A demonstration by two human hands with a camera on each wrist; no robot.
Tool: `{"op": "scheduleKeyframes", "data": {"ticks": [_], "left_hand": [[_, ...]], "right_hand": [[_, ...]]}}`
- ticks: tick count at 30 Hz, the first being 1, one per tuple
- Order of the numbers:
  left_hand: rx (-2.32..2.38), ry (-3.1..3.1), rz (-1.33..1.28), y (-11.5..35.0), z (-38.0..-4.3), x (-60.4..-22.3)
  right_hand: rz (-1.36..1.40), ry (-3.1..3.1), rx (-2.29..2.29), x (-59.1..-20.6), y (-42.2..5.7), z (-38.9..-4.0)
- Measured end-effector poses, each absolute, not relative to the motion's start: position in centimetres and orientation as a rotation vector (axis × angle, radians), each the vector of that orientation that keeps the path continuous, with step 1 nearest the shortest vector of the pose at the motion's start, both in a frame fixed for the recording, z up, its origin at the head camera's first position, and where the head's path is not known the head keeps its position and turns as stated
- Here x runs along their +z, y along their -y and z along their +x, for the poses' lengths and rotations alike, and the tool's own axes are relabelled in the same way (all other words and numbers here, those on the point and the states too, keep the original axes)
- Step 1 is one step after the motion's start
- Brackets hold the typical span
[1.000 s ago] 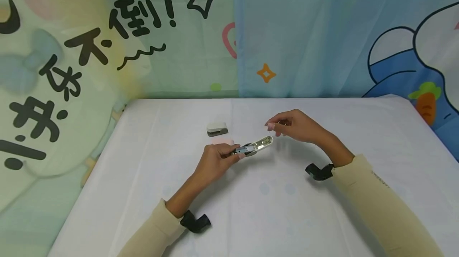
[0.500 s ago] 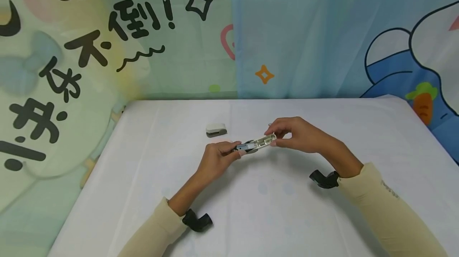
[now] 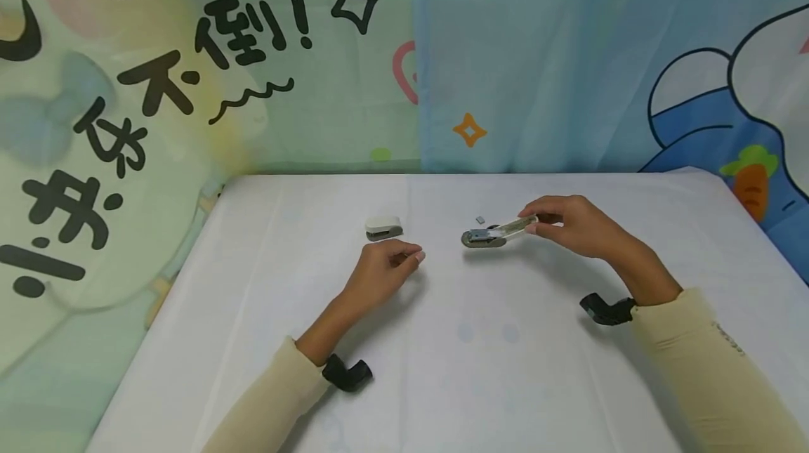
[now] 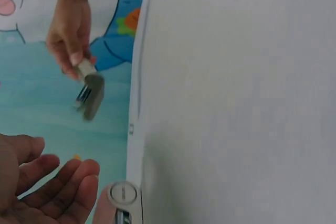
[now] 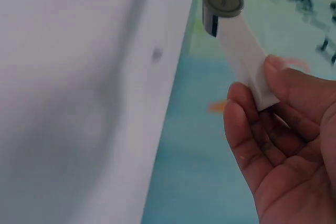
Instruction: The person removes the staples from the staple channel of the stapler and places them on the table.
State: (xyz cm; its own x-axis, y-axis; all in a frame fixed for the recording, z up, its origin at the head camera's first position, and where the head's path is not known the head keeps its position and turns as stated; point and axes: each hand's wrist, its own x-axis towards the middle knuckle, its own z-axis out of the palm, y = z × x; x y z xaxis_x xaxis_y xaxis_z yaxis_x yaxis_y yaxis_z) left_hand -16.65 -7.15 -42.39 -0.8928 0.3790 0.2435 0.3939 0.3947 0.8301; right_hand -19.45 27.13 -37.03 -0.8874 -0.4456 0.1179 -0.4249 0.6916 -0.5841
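My right hand (image 3: 571, 225) pinches the pale arm of a small stapler (image 3: 485, 237) between thumb and fingers. Swung apart, the stapler has its grey end pointing left and held above the table. In the right wrist view its round grey pivot (image 5: 224, 2) and white arm (image 5: 244, 59) show clearly. My left hand (image 3: 382, 270) hovers apart from the stapler, holding nothing, its fingers loosely bent in the left wrist view. Behind the stapler lies a tiny grey piece (image 3: 480, 220), seemingly a short staple strip.
A white-and-grey stapler (image 3: 383, 228) rests on the white-covered table (image 3: 468, 369), just beyond my left hand. At the bottom of the left wrist view, a pink-and-cream item (image 4: 105, 205) with a round pivot is partly cut off. A printed curtain (image 3: 537, 74) hangs behind the table.
My right hand has come to the stapler, gripped its pale end and carried it right. My left hand has let go of the stapler. The tiny grey piece now shows on the table.
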Motion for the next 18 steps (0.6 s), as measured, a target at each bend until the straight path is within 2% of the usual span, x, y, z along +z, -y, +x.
{"op": "scheduleKeyframes", "data": {"ticks": [6, 18], "left_hand": [[-1.522, 2.652, -0.686, 8.4, -17.2, -43.0], [-1.330, 2.644, -0.853, 9.0, -16.8, -42.7]], "right_hand": [[-0.505, -2.945, -0.901, -38.0, -31.9, -20.5], [-0.206, -2.994, -0.787, -39.4, -37.8, -21.7]]}}
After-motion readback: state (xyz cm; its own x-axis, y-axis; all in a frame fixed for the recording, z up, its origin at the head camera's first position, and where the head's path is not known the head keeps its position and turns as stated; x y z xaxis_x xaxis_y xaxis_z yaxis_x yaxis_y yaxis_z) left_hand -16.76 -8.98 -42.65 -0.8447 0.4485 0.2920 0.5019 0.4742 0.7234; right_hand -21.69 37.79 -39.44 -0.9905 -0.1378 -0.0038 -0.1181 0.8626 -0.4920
